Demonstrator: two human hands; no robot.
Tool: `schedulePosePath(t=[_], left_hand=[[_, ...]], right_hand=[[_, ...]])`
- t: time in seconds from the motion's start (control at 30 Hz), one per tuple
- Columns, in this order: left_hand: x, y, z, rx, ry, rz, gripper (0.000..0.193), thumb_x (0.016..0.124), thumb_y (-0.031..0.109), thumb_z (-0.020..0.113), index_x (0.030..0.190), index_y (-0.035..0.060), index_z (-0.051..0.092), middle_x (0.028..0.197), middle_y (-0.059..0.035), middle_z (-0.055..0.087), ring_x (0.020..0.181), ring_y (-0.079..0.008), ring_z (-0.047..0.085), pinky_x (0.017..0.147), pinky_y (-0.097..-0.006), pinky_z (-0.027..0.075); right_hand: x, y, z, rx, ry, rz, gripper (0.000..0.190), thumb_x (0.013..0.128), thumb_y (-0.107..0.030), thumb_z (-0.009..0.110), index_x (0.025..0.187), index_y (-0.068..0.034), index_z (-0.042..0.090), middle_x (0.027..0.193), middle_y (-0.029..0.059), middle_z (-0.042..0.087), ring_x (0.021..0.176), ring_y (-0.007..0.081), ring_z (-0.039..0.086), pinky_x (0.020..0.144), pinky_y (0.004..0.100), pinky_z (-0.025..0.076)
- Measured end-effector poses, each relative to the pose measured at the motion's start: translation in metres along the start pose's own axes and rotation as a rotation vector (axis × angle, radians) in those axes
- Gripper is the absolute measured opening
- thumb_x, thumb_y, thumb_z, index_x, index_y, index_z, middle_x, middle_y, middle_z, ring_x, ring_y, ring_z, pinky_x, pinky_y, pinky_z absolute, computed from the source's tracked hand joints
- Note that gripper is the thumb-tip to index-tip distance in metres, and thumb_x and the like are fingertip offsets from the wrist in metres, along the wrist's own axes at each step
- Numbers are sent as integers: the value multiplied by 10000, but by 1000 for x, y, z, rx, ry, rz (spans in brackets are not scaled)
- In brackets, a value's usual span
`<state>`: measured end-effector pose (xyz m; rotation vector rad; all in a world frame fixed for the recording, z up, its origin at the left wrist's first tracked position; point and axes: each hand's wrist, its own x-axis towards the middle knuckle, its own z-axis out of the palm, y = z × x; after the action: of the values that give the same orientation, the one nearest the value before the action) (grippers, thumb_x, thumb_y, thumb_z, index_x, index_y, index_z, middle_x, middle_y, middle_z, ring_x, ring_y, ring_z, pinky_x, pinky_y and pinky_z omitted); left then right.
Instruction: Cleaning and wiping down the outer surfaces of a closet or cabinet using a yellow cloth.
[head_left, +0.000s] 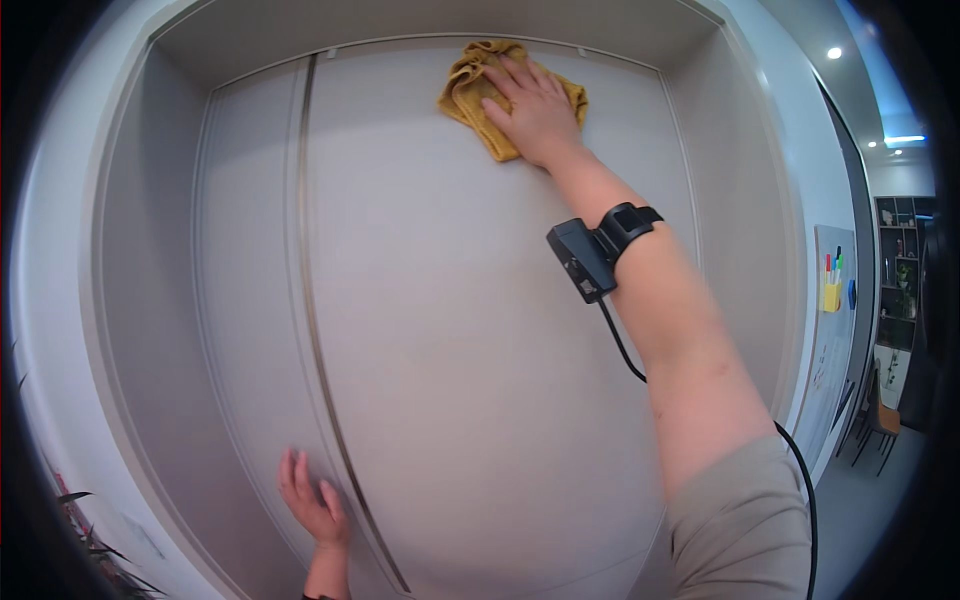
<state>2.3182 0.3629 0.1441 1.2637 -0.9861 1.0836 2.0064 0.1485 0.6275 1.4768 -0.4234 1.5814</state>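
High on a pale door panel, my right hand lies spread over a crumpled mustard-yellow cloth, pressing it against the surface just below the top edge. A black device is strapped to my right forearm, and a cable hangs from it. My left hand is low on the left, its fingers apart and nothing in it. It is near the narrower left panel; whether it touches the panel I cannot tell. A thin metallic strip runs down between the two panels.
A beige frame surrounds the panels. To the right hangs a whiteboard with a yellow holder of markers. Beyond it are a chair and a shelf unit. Dark plant leaves show at lower left.
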Motion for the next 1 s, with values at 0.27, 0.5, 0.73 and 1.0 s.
schedulePosePath(t=[0.27, 0.5, 0.73, 1.0], left_hand=[[10, 2, 14, 138, 75, 85, 491, 947, 120, 434, 1402, -11, 565, 1541, -231, 470, 1418, -415, 439, 1188, -511, 306], [12, 1, 17, 205, 95, 114, 509, 921, 79, 434, 1406, -3, 563, 1547, -227, 471, 1427, -408, 438, 1196, -509, 298], [13, 16, 21, 198, 101, 109, 538, 879, 47, 462, 1407, -6, 554, 1531, -234, 481, 1422, -420, 438, 1192, -517, 309], [7, 10, 21, 161, 66, 97, 529, 889, 119, 505, 1402, 1, 561, 1534, -231, 474, 1416, -436, 433, 1177, -536, 321]], right_hand=[[-43, 123, -22, -119, -5, 170, 619, 1024, -555, 415, 1549, -230, 461, 1650, 34, 371, 1539, 290, 291, 1263, 473, 210], [-55, 162, -27, -208, 52, 450, 611, 1024, -505, 385, 1471, -121, 544, 1608, 82, 439, 1499, 321, 346, 1233, 416, 267], [-55, 113, -24, -261, 52, 632, 568, 1026, -438, 383, 1450, -102, 555, 1644, 142, 355, 1493, 435, 302, 1211, 611, 229], [-16, -64, 10, -117, 73, 380, 566, 990, -440, 450, 1424, -103, 587, 1631, 184, 360, 1509, 504, 237, 1181, 726, 170]])
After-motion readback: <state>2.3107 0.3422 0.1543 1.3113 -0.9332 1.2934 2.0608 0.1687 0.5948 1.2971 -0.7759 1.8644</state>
